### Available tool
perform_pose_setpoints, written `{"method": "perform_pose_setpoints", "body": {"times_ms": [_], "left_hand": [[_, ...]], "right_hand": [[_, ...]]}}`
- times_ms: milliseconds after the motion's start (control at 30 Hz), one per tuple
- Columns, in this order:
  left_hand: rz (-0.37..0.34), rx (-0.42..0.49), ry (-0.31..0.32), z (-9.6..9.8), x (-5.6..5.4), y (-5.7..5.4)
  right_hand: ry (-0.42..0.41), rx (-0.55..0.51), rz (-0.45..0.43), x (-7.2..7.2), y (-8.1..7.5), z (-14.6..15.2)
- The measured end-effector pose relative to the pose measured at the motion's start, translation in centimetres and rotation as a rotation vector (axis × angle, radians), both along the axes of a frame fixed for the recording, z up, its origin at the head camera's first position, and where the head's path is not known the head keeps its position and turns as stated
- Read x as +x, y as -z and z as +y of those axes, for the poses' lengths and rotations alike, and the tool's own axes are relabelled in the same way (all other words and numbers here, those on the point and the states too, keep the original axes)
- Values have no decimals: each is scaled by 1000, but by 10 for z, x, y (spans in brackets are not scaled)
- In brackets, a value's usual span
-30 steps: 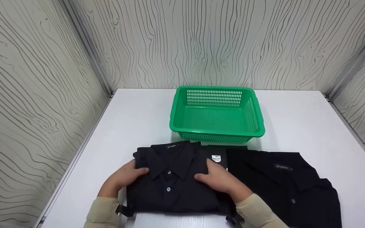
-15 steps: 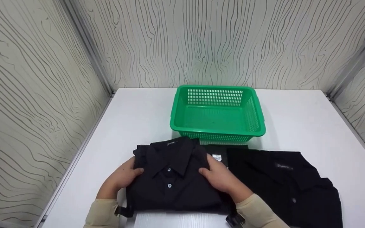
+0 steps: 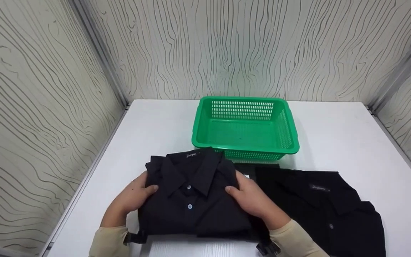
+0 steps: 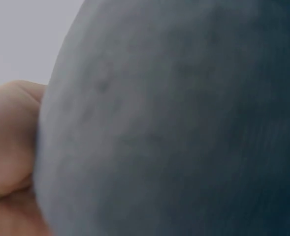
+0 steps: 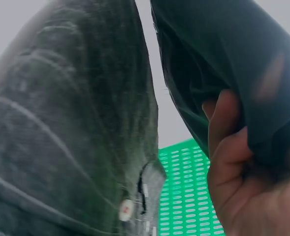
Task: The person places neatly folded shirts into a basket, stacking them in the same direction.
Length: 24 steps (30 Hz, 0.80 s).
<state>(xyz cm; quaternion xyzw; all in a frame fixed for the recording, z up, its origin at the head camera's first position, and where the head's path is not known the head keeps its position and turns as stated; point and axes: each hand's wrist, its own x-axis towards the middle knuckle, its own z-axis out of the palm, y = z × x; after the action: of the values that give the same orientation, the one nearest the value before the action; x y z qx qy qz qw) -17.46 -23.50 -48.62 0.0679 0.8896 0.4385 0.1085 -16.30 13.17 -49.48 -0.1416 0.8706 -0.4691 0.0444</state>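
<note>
A folded black shirt (image 3: 194, 214) with a collar and white buttons is held at its two sides, its far edge tilted up. My left hand (image 3: 130, 196) grips its left side, thumb on top. At the right side my right hand (image 3: 253, 198) grips it the same way; in the right wrist view its curled fingers (image 5: 228, 152) show under the dark cloth. Blurred cloth fills most of the left wrist view, with part of the left hand (image 4: 9, 140) at the edge. The shirt's collar overlaps the near rim of the green basket (image 3: 243, 147) in the head view.
To the right lies another folded black shirt (image 3: 351, 225). Between the shirts shows a dark garment (image 3: 268, 166) with a white label, partly covered. The basket stands at the back of the white table (image 3: 155, 125), before patterned wall panels (image 3: 177, 50).
Both hands have lifted the shirt and shifted it slightly left, its collar edge rising toward the basket. The white label beside it is now more covered. The basket and right shirt stay put.
</note>
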Motion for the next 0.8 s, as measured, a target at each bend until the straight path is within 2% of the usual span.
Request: {"method": "perform_pose_setpoints", "body": {"times_ms": [400, 567, 800], "left_hand": [[64, 17, 38, 9, 1, -29], [74, 17, 67, 19, -5, -37], [73, 63, 148, 36, -20, -47]], "right_hand": [[32, -58, 25, 4, -20, 14], [35, -83, 26, 0, -27, 24], [56, -73, 39, -8, -35, 43]]}}
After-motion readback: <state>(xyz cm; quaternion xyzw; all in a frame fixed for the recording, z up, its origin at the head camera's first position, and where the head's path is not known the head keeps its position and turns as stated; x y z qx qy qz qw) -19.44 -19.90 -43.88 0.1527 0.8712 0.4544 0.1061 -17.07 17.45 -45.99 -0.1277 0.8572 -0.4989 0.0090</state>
